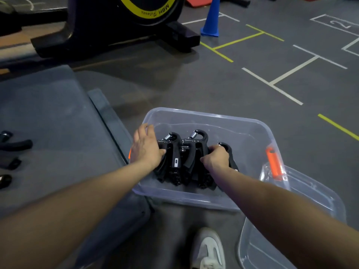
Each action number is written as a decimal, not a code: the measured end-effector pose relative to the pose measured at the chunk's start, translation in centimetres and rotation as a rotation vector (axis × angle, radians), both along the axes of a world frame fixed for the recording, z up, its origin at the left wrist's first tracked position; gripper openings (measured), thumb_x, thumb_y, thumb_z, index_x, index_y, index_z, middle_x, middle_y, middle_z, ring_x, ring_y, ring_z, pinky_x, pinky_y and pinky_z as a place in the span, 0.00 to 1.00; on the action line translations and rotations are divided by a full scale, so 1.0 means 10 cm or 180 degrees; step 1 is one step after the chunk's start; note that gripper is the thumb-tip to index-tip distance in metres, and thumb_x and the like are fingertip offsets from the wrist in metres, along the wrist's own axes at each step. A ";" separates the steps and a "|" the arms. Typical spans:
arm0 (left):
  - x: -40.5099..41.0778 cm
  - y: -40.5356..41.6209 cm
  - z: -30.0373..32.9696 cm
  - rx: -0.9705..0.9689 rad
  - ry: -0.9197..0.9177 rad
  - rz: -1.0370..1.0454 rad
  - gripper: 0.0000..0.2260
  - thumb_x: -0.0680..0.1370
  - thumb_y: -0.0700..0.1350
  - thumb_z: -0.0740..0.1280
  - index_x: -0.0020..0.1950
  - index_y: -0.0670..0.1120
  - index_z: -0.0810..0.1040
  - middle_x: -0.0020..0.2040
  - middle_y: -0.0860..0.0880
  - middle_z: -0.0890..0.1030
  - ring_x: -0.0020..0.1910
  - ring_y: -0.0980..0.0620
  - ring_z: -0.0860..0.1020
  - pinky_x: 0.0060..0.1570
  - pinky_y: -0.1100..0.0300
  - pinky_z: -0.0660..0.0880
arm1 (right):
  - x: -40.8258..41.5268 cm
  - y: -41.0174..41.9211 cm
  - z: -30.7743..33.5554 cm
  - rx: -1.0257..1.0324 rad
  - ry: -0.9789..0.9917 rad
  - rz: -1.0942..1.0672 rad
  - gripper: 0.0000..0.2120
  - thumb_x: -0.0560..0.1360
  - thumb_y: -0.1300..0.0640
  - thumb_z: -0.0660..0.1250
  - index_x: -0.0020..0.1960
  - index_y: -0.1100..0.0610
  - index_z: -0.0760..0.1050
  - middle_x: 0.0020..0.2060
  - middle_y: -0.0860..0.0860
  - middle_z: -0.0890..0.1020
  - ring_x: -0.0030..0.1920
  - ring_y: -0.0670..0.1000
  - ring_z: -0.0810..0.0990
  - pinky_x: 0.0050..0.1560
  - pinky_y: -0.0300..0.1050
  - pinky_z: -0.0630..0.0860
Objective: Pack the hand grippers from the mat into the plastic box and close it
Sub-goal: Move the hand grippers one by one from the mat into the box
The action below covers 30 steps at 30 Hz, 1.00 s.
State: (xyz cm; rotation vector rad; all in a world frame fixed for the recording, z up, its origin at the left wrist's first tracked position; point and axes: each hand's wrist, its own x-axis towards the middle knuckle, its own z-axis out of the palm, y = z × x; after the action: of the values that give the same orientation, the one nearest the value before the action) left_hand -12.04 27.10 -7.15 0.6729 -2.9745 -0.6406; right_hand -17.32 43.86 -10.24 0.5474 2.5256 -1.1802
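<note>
Right grip (215,159) clasps a hand gripper (230,156); left grip (146,146) splayed on another; lid (291,220) beside box (242,121)

Hand grippers (184,158) are filling the plastic box's (204,117) near left; its far right floor is lying free.
</note>
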 end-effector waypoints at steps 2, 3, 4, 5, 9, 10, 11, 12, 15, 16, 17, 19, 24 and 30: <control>0.01 -0.01 -0.03 0.0016 -0.0029 0.0005 0.37 0.72 0.49 0.71 0.74 0.43 0.55 0.75 0.47 0.54 0.74 0.46 0.54 0.71 0.55 0.58 | -0.02 -0.01 -0.04 0.0029 -0.0015 -0.0001 0.13 0.70 0.66 0.66 0.52 0.55 0.79 0.51 0.57 0.83 0.51 0.58 0.81 0.52 0.45 0.77; 0.02 -0.01 -0.04 0.0020 -0.0028 -0.0004 0.38 0.72 0.49 0.72 0.74 0.43 0.54 0.76 0.47 0.53 0.75 0.46 0.54 0.72 0.55 0.57 | -0.03 -0.02 -0.07 0.0043 -0.0020 0.0004 0.13 0.70 0.66 0.66 0.52 0.55 0.79 0.50 0.57 0.83 0.51 0.59 0.81 0.53 0.46 0.77; 0.02 -0.01 -0.05 0.0021 -0.0016 -0.0016 0.38 0.72 0.49 0.72 0.75 0.43 0.54 0.76 0.47 0.53 0.75 0.46 0.53 0.72 0.55 0.57 | -0.03 -0.03 -0.08 0.0057 -0.0021 0.0007 0.13 0.70 0.66 0.66 0.52 0.56 0.79 0.50 0.57 0.83 0.51 0.59 0.81 0.53 0.46 0.78; 0.02 -0.01 -0.05 0.0025 -0.0003 -0.0022 0.39 0.72 0.49 0.72 0.75 0.43 0.53 0.76 0.47 0.52 0.75 0.46 0.53 0.73 0.56 0.56 | -0.04 -0.03 -0.10 0.0070 -0.0025 0.0010 0.13 0.69 0.67 0.66 0.52 0.56 0.79 0.50 0.57 0.83 0.51 0.58 0.81 0.53 0.46 0.78; 0.01 -0.01 -0.06 0.0102 0.0027 0.0002 0.40 0.72 0.50 0.72 0.75 0.42 0.51 0.77 0.47 0.52 0.75 0.46 0.52 0.73 0.57 0.54 | -0.05 -0.02 -0.14 0.0091 -0.0042 0.0035 0.13 0.69 0.67 0.67 0.52 0.57 0.79 0.50 0.57 0.83 0.51 0.58 0.81 0.53 0.45 0.77; 0.01 -0.02 -0.06 0.0112 0.0028 0.0007 0.41 0.72 0.50 0.72 0.76 0.42 0.51 0.77 0.47 0.52 0.75 0.46 0.51 0.73 0.57 0.54 | -0.06 -0.02 -0.15 0.0092 -0.0046 0.0040 0.13 0.70 0.67 0.67 0.52 0.57 0.79 0.50 0.57 0.83 0.52 0.58 0.81 0.52 0.44 0.77; 0.01 -0.02 -0.06 0.0118 0.0030 0.0009 0.41 0.72 0.50 0.72 0.76 0.41 0.51 0.77 0.47 0.52 0.75 0.46 0.51 0.73 0.57 0.54 | -0.06 -0.02 -0.15 0.0100 -0.0052 0.0046 0.13 0.70 0.67 0.67 0.53 0.57 0.79 0.50 0.57 0.83 0.52 0.58 0.81 0.52 0.44 0.76; 0.01 -0.02 -0.06 0.0125 0.0032 0.0010 0.41 0.72 0.50 0.72 0.76 0.41 0.51 0.77 0.47 0.52 0.75 0.46 0.52 0.73 0.57 0.54 | -0.06 -0.02 -0.15 0.0113 -0.0059 0.0054 0.13 0.70 0.67 0.67 0.53 0.57 0.79 0.51 0.57 0.83 0.52 0.58 0.81 0.52 0.44 0.76; 0.01 -0.02 -0.05 0.0177 0.0045 0.0023 0.40 0.72 0.50 0.72 0.76 0.42 0.51 0.76 0.47 0.52 0.75 0.46 0.52 0.73 0.57 0.53 | -0.06 -0.01 -0.13 0.0176 -0.0090 0.0119 0.13 0.72 0.67 0.65 0.54 0.58 0.79 0.52 0.58 0.82 0.54 0.58 0.80 0.49 0.41 0.72; 0.01 -0.02 -0.04 0.0201 0.0042 0.0014 0.40 0.72 0.49 0.71 0.76 0.42 0.51 0.76 0.47 0.52 0.75 0.46 0.51 0.73 0.57 0.53 | -0.06 -0.02 -0.11 0.0206 -0.0071 0.0176 0.13 0.72 0.67 0.64 0.55 0.58 0.79 0.52 0.59 0.82 0.54 0.58 0.80 0.48 0.41 0.72; 0.01 -0.03 -0.03 0.0235 0.0030 -0.0003 0.40 0.72 0.49 0.71 0.76 0.42 0.51 0.76 0.47 0.52 0.75 0.46 0.51 0.73 0.57 0.53 | -0.07 -0.03 -0.07 0.0228 -0.0028 0.0245 0.14 0.72 0.67 0.64 0.56 0.58 0.78 0.53 0.58 0.82 0.54 0.58 0.80 0.49 0.41 0.73; 0.00 -0.06 0.00 0.0348 -0.0012 -0.0049 0.40 0.72 0.49 0.71 0.76 0.42 0.51 0.76 0.47 0.52 0.75 0.46 0.51 0.73 0.57 0.54 | -0.09 -0.11 0.03 0.0177 0.0097 0.0349 0.18 0.72 0.65 0.65 0.61 0.56 0.76 0.56 0.57 0.82 0.57 0.58 0.80 0.56 0.45 0.75; 0.09 -0.25 0.12 0.0586 0.0135 0.0085 0.32 0.73 0.47 0.71 0.73 0.44 0.60 0.71 0.46 0.64 0.70 0.45 0.61 0.69 0.56 0.60 | -0.09 -0.49 0.38 -0.0173 0.0430 0.0807 0.24 0.72 0.64 0.68 0.68 0.56 0.70 0.63 0.54 0.77 0.63 0.56 0.76 0.65 0.49 0.71; 0.51 -0.83 0.30 0.0613 0.0069 0.0544 0.26 0.74 0.47 0.69 0.70 0.44 0.67 0.67 0.41 0.69 0.66 0.43 0.71 0.67 0.52 0.68 | 0.23 -1.23 0.70 -0.0323 0.0672 0.1547 0.23 0.73 0.61 0.68 0.68 0.59 0.70 0.62 0.56 0.78 0.62 0.56 0.76 0.63 0.46 0.70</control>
State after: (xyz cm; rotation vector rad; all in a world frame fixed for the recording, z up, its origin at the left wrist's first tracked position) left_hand -6.97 18.76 -4.19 0.9137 -2.8179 -0.9208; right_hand -15.05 31.61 -3.23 -0.2218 2.5357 -1.2106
